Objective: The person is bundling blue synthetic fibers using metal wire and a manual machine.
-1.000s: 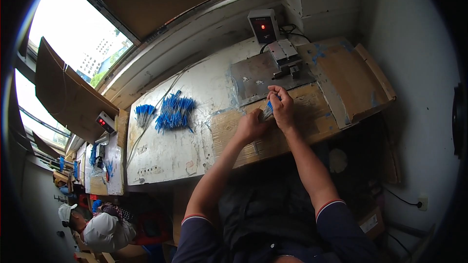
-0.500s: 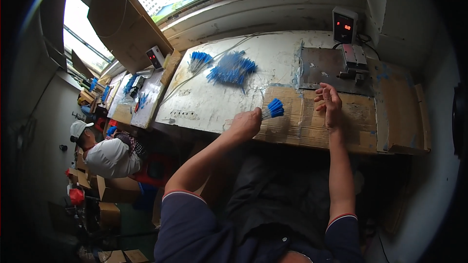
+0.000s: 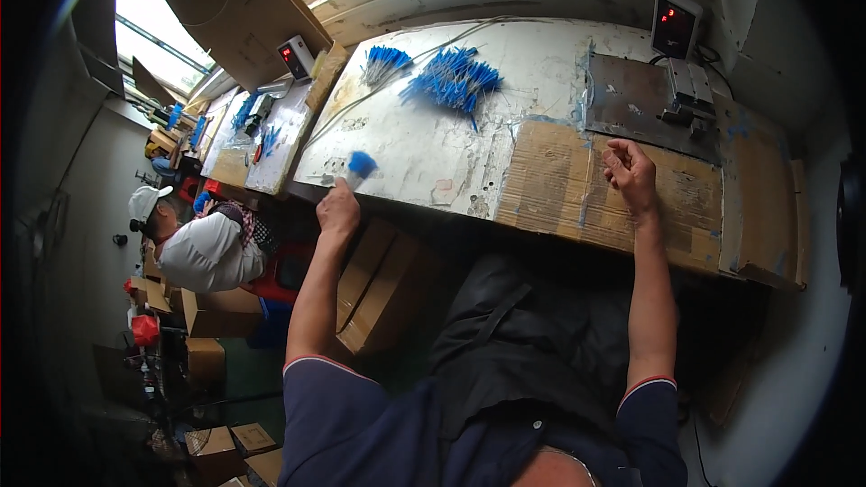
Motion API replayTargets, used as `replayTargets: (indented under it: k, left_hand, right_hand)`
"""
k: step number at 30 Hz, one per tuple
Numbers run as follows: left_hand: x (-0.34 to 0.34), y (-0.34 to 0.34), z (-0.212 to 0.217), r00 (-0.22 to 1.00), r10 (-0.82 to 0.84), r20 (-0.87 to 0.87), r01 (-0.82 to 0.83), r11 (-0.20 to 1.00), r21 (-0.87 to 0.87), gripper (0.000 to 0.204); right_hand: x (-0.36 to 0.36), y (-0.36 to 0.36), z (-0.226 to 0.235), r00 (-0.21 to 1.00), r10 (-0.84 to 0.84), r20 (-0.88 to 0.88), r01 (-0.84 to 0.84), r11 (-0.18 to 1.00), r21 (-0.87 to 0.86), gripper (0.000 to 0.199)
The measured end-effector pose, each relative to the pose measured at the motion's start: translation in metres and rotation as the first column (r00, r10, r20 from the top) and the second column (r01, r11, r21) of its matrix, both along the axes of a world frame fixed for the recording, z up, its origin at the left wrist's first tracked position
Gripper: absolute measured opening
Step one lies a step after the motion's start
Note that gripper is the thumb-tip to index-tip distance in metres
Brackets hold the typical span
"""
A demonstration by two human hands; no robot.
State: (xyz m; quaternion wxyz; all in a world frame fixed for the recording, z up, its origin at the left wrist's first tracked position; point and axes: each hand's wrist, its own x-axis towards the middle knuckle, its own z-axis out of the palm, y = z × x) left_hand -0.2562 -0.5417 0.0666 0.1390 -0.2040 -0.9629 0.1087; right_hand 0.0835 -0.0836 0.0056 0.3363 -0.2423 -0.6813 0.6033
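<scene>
My left hand (image 3: 339, 209) is closed on a bundle of thin pale strands with blue ends (image 3: 362, 163), above the near left edge of the white worktable (image 3: 406, 180). Motion blurs the bundle. Over the cardboard sheet (image 3: 550, 176) on the table's right part, my right hand (image 3: 633, 173) has its fingers loosely bent and apart, with nothing visible in them. Toward the back lie a large heap of the same blue-ended strands (image 3: 454, 81) and, left of it, a smaller bunch (image 3: 386, 63).
A small metal machine (image 3: 690, 90) stands on a dark metal plate (image 3: 622, 95) at right, with a red-digit display box (image 3: 676, 25) behind. A cable (image 3: 361, 104) crosses the table. Under its left edge is a cardboard box (image 3: 388, 289). A co-worker (image 3: 212, 248) sits at far left.
My left hand has swung left with the bundle, from the cardboard sheet to the table's left end. My right hand stays over the cardboard, its fingers more bent. The view has shifted slightly.
</scene>
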Motion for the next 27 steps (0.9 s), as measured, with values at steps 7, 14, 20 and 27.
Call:
replayTargets:
  k: [7,14,20,27]
  left_hand:
    - [-0.013,-0.029,0.054,0.937,0.333,-0.111,-0.225,0.813,0.537,0.032]
    - [-0.014,-0.037,-0.015,0.970,0.112,0.216,-0.096,0.992,-0.084,0.012]
    - [-0.047,-0.036,0.096,0.867,0.180,-0.465,0.094,0.857,0.506,0.032]
    - [-0.030,-0.053,-0.033,0.975,0.195,0.109,-0.209,0.970,0.125,0.024]
  right_hand:
    - [0.016,0.013,0.006,0.997,-0.012,0.070,0.012,1.000,-0.006,0.029]
    - [-0.001,0.009,-0.004,0.997,0.005,0.075,-0.005,1.000,0.001,0.024]
    - [0.016,0.019,-0.004,0.996,-0.052,0.070,0.055,0.997,-0.045,0.020]
    - [-0.006,0.013,-0.002,0.999,-0.006,0.038,0.008,0.999,-0.044,0.019]
